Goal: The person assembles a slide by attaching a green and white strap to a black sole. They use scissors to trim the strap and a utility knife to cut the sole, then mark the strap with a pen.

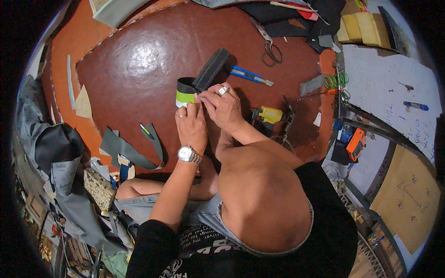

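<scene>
Both my hands meet at a curved band (185, 97) striped black, lime green and white, over the brown work surface. My left hand (191, 126), with a ring and a wristwatch, has its fingers closed on the band's lower white edge. My right hand (223, 107), also ringed, pinches at the band's right side, thumb and forefinger together near my left fingertips. A dark ribbed strip (212, 69) extends up and right from the band; whether they are one piece, I cannot tell. My fingers hide the joint between them.
Right of the strip lies a blue utility knife (250, 75); scissors (269, 44) lie beyond. A yellow-and-black tool (270, 115) sits beside my right forearm. Dark offcuts (123, 148) lie left. A green coil (336, 80) is at right. My raised knee (255, 185) is below my hands.
</scene>
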